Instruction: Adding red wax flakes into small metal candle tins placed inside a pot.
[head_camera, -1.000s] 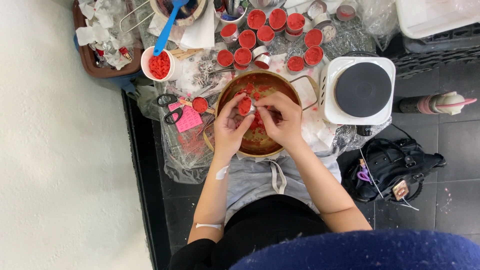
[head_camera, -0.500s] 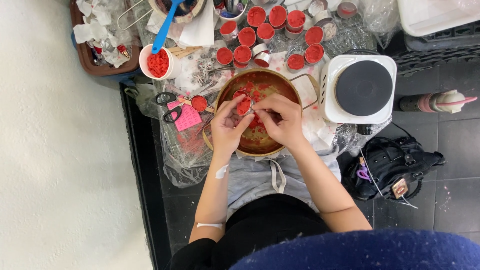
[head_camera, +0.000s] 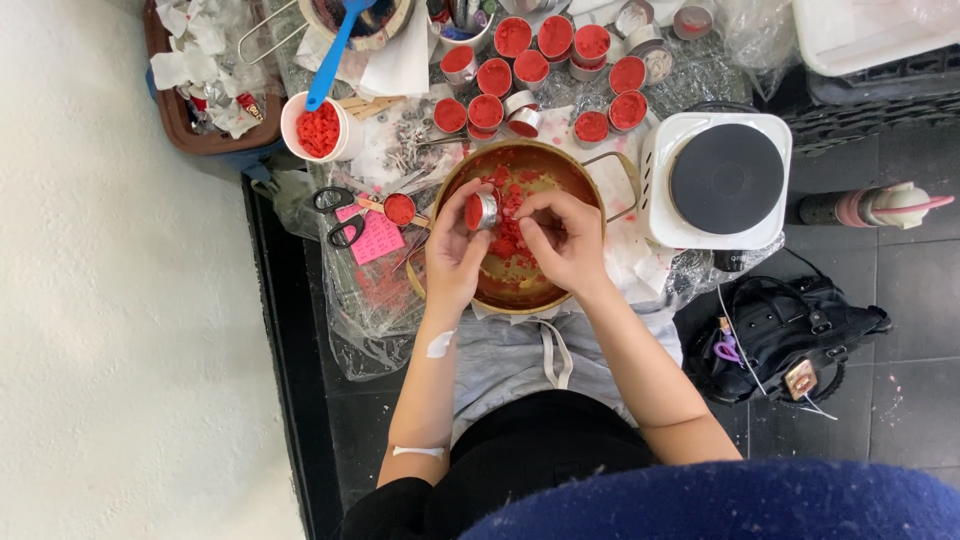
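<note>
My left hand holds a small metal tin with red wax in it, tipped on its side over a copper-coloured pot. Red wax pieces lie inside the pot. My right hand is curled beside the tin, fingers bent over the wax in the pot; what it pinches is hidden. Both hands work above the pot's middle.
Several red-filled tins stand beyond the pot. A white cup of red chips with a blue spoon is at left, with scissors and a pink note below it. A white hotplate, black bag and bottle sit right.
The tin in my left hand has turned more onto its side. My right hand has drawn slightly away from it. The camera view has shifted a little.
</note>
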